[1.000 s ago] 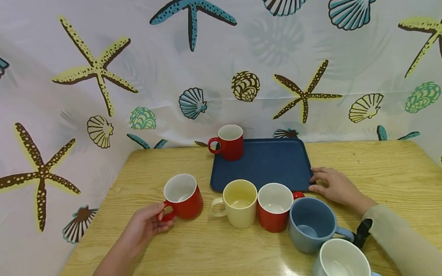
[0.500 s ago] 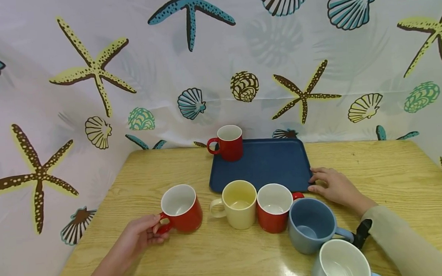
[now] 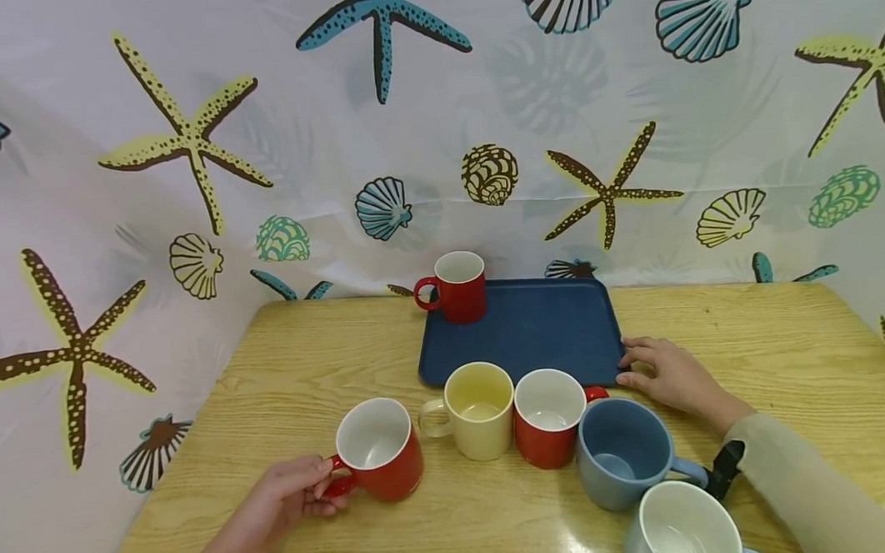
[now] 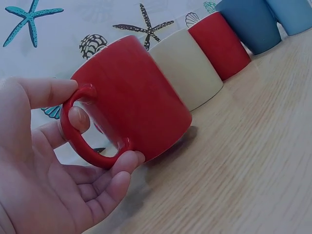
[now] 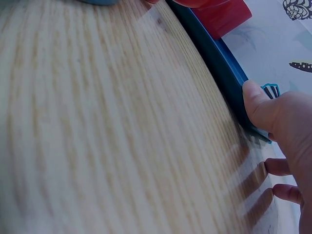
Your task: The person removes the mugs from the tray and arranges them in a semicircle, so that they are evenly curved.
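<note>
My left hand (image 3: pixel 284 495) pinches the handle of a red mug (image 3: pixel 393 471) with a white inside, left of the row of mugs. In the left wrist view, thumb and fingers of the left hand (image 4: pixel 63 161) are curled about that handle, and a shadow lies beneath the mug (image 4: pixel 134 97). On the right, my right hand (image 3: pixel 673 373) touches the near right corner of a dark blue tray (image 3: pixel 543 330). Its thumb lies against the tray rim (image 5: pixel 229 92) in the right wrist view, while other fingertips of the right hand (image 5: pixel 292 141) reach toward the table.
Another red mug (image 3: pixel 464 288) stands on the tray's far left. Before the tray stand a cream mug (image 3: pixel 482 425), a red mug (image 3: pixel 544 438), a blue mug (image 3: pixel 618 468) and a pale mug (image 3: pixel 681 531), close together on the wooden table (image 3: pixel 441 527). A patterned cloth (image 3: pixel 435 143) hangs behind.
My left hand has brought the red mug nearer to me, then a little to the right toward the cream mug. The right hand and tray have stayed put.
</note>
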A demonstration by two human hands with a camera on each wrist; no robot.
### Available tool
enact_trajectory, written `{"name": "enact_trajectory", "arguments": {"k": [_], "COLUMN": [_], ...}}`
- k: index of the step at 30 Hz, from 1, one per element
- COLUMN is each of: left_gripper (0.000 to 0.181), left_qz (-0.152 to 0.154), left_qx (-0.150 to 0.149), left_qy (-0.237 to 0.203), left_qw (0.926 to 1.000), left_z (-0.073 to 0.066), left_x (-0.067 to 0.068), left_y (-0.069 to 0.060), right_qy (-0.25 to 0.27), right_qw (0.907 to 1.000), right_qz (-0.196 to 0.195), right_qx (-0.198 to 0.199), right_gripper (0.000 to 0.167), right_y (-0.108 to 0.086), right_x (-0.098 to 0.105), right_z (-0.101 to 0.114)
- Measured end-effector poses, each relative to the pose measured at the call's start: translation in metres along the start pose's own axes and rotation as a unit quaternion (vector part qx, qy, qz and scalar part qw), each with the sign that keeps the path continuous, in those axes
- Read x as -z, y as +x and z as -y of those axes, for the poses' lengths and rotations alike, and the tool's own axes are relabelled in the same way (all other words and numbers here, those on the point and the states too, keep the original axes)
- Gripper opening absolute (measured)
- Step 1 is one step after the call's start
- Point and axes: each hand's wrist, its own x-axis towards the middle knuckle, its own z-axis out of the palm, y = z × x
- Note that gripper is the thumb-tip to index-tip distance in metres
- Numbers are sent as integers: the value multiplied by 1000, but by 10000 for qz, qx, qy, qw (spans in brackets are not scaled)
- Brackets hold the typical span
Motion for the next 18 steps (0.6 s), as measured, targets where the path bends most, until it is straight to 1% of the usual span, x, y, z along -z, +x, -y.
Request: {"name": "enact_trajectory", "arguments": {"k": [6, 9, 12, 18], "left_gripper": [31, 31, 31, 31], "left_qz": [298, 367, 378, 349], "left_qx": [-47, -58, -37, 116], "left_qy": [-109, -142, -141, -168], "left_qw": [9995, 9992, 9992, 9992], "left_z": [4, 6, 7, 9], "left_x": [-8, -12, -16, -23], "left_y": [0, 3, 6, 11], "right_qy": [13, 14, 17, -14], "right_qw": [10000, 10000, 10000, 10000], "right_qz": [3, -10, -46, -61], "right_qx": [31, 37, 42, 35], "right_gripper": [32, 31, 30, 30], "right_y": [-1, -1, -1, -1], "right_x": [-1, -1, -1, -1], "right_z": [-1, -1, 0, 1]}}
